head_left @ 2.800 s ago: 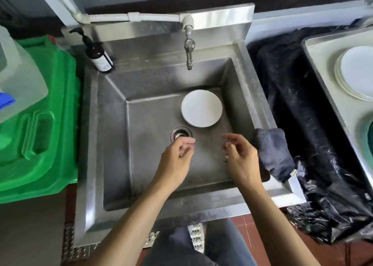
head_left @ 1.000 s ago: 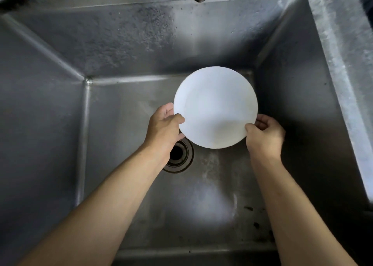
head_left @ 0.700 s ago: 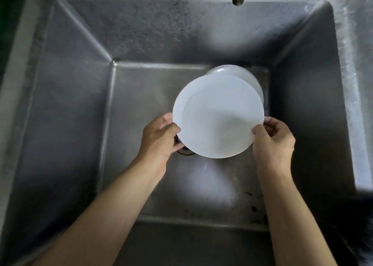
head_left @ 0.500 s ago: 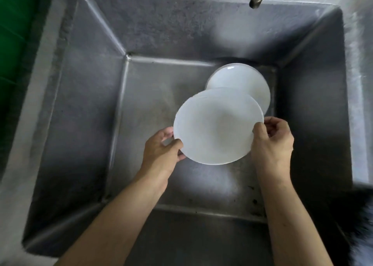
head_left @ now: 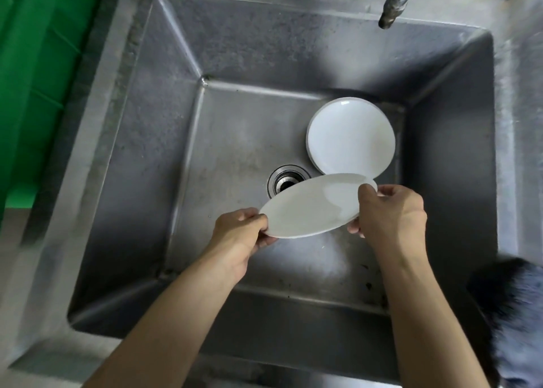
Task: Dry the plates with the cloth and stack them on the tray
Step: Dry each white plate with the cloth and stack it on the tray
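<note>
A bright green plastic bin (head_left: 38, 93) fills the far left edge, just beside the steel rim of a deep, scuffed metal sink (head_left: 141, 152). The sink basin takes up most of the view, seen from above. Near the middle of its floor sits a round metal drain (head_left: 283, 183).

Two bare forearms reach in from the bottom edge. The left hand (head_left: 241, 234) grips the left rim of a white plate (head_left: 311, 208), thumb on the upper face and fingers curled underneath. The plate is lifted clear of the sink floor and tilted, with its right side higher, so it reads as a narrow oval. It partly covers the drain's right edge. The right hand (head_left: 390, 214) pinches the plate's right rim, thumb on top and fingertips showing below.

Just behind the held plate, more white plates (head_left: 351, 136) lie flat in a stack on the sink floor, near the back right corner. Above them, at the top right, a metal tap spout (head_left: 395, 2) points downward. At the lower right, a dark grey cloth (head_left: 511, 323) lies draped over the sink's right edge, blurred.
</note>
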Motion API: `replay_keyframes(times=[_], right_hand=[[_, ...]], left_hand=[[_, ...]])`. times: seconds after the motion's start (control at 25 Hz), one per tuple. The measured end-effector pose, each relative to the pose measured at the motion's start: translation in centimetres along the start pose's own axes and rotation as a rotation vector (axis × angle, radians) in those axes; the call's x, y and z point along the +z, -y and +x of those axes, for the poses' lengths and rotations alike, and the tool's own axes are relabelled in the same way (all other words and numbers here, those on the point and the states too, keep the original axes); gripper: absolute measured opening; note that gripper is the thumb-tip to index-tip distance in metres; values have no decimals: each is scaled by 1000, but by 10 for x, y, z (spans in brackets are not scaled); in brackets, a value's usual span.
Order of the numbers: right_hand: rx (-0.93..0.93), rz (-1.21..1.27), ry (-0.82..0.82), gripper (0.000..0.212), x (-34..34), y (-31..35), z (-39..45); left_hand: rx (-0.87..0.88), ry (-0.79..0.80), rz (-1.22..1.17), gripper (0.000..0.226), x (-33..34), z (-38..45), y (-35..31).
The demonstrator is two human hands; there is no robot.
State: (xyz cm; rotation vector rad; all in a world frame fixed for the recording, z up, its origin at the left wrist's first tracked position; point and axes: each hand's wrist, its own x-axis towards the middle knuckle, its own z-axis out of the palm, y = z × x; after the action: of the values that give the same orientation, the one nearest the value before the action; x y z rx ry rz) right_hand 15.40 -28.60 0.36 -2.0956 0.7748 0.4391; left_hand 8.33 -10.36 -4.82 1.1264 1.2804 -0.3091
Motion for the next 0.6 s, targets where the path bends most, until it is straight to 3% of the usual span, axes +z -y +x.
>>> replay_keyframes(times=[0.2,0.36,0.6], right_hand=[[-37,102,64,29,2,-19,-22],[20,352,145,29,4,-36,-51],[37,404,298,34,-16,-42,-79]], left_hand=[[-38,-5,-185,18,5,-12,-8],[-40,29,-376,25,9,-28,-22],[51,78,-331,36,9,-68,-36]])
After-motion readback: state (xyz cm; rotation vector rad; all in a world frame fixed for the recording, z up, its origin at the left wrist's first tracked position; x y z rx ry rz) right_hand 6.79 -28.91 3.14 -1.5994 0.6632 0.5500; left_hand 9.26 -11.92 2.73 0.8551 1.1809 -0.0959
